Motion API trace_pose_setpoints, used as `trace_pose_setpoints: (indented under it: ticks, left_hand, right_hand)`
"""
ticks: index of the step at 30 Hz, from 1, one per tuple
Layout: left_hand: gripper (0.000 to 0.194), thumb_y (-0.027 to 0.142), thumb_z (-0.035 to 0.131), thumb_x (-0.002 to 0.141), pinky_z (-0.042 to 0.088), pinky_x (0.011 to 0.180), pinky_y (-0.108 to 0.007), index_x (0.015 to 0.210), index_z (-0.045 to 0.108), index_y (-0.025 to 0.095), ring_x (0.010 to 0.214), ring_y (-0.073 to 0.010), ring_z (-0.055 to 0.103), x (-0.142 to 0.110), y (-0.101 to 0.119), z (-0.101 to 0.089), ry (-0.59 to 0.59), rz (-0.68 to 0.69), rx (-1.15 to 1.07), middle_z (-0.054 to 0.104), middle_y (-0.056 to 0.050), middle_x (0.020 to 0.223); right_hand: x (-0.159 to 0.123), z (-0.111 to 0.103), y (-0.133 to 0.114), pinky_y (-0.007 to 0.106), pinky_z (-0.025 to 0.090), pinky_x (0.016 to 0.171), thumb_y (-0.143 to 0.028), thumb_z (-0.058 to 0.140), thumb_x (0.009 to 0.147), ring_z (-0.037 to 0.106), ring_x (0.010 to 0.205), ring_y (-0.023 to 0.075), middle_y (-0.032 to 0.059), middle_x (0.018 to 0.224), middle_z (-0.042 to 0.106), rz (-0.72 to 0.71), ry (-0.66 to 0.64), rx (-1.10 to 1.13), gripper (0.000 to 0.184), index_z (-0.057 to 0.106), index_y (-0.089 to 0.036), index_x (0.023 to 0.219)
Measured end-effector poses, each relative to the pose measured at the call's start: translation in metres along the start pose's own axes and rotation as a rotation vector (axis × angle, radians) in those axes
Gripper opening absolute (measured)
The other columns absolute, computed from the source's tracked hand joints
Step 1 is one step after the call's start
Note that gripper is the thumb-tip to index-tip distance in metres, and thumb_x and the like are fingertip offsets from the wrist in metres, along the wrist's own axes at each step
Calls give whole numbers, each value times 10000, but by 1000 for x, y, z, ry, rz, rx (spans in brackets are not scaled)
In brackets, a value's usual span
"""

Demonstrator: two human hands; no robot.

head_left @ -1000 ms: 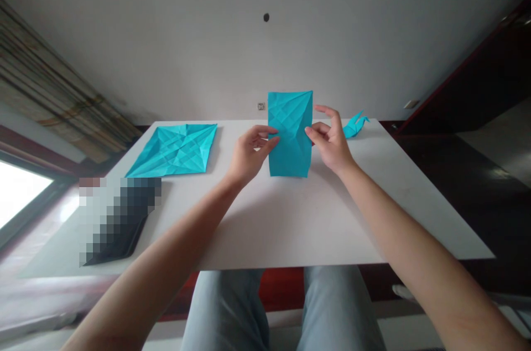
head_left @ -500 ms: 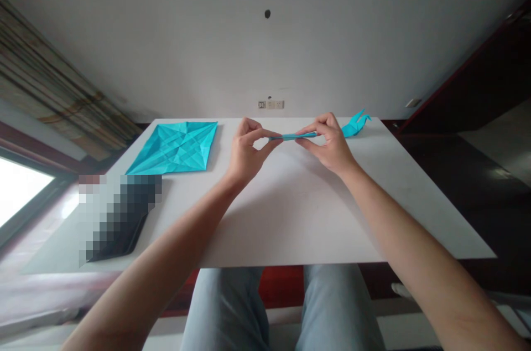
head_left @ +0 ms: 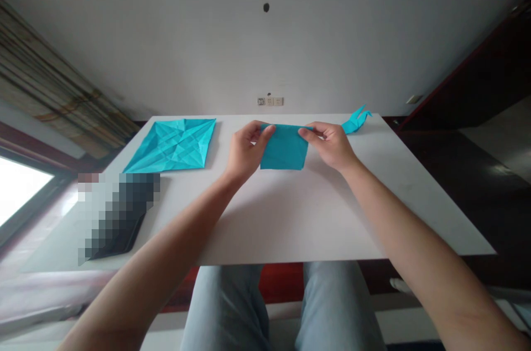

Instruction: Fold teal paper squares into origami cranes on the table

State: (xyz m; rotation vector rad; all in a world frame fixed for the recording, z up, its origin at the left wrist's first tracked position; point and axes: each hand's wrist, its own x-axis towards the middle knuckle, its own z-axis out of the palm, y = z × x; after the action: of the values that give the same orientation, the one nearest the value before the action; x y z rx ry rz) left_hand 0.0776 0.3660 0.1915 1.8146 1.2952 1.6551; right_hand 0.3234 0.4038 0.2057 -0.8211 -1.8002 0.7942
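"While the left hand (head_left: pixel 248 147) and right hand (head_left: pixel 332 143) pinch a folded blue sheet (head_left: pixel 284 149) above the table (head_left: pixel 274 223), what's around?"

"Creased sheet (head_left: pixel 174 143) by the far-left corner, paper bird (head_left: pixel 354 122) by the far-right. Toward the left edge, something dark (head_left: pixel 120 229), pixelated, perhaps a case. Pale wall (head_left: pixel 186 35) behind."

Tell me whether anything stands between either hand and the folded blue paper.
Nothing visible does: the left hand and right hand both pinch the folded blue paper near its upper corners. The creased sheet lies apart.
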Motion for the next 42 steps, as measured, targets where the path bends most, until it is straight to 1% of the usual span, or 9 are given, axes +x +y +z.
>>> trace_pose_setpoints:
  ticks: [4,7,11,16,23,28,32,36,42]
  left_hand:
    - [690,866,776,1002,395,588,-282,804,597,230,657,-141,504,2,-6,1,-123,-59,-83,565,12,694]
    - [773,929,773,965,294,538,-294,729,512,241,615,-136,419,1,-8,3,-205,-97,-75,467,24,643]
    - [758,930,768,960,230,536,-306,734,579,231,587,-120,322,2,-7,2,-175,-131,-72,400,38,620]
    - [629,808,804,974,277,555,-294,791,669,222,604,-125,368,3,-9,-1,-182,-125,-22,478,33,629]
    - [590,777,785,1003,466,603,-282,845,732,211,619,-165,646,1,-13,-1,-331,-182,-39,718,-32,667]
    - [620,804,806,988,391,559,-280,822,730,211,568,-139,548,3,-9,-5,-283,-176,7,643,-7,616]
    - [664,871,785,983,453,654,-298,923,766,210,707,-158,607,5,-13,-5,-204,-106,-60,708,-36,778]
    - [715,930,772,956,415,646,-306,863,680,226,695,-153,538,8,-23,-2,-151,-109,-96,626,-14,754]
    - [713,968,679,996,237,547,-309,897,575,270,595,-141,318,13,-35,-10,-42,-122,-41,383,52,658]
  right_hand:
    - [2,-2,0,364,520,800,-938,869,871,613,805,206,30,834,743,25,57,39,711,870,-227,892]
    - [3,-2,-1,354,457,729,-960,852,864,493,744,179,1,743,595,33,100,24,734,789,-232,802]
    - [4,-3,2,358,368,668,-975,855,842,371,709,171,-14,690,423,67,158,24,782,627,-247,676]
    - [5,-5,9,358,493,728,-944,914,796,546,768,200,19,794,667,123,71,69,697,822,-255,841]
    - [6,-8,20,356,464,701,-903,910,854,542,737,192,16,782,681,90,196,27,653,854,-252,867]
    - [7,-9,23,349,447,702,-869,931,857,525,731,181,10,779,676,100,193,72,625,858,-249,870]
    - [4,-5,16,346,481,703,-859,941,849,557,738,186,11,777,697,127,52,85,619,833,-249,834]
    - [2,-2,10,349,530,726,-849,960,834,591,716,177,8,747,699,118,-41,124,626,799,-247,778]
    - [8,-8,20,353,589,699,-941,913,817,674,721,189,32,800,771,144,66,145,686,828,-263,885]
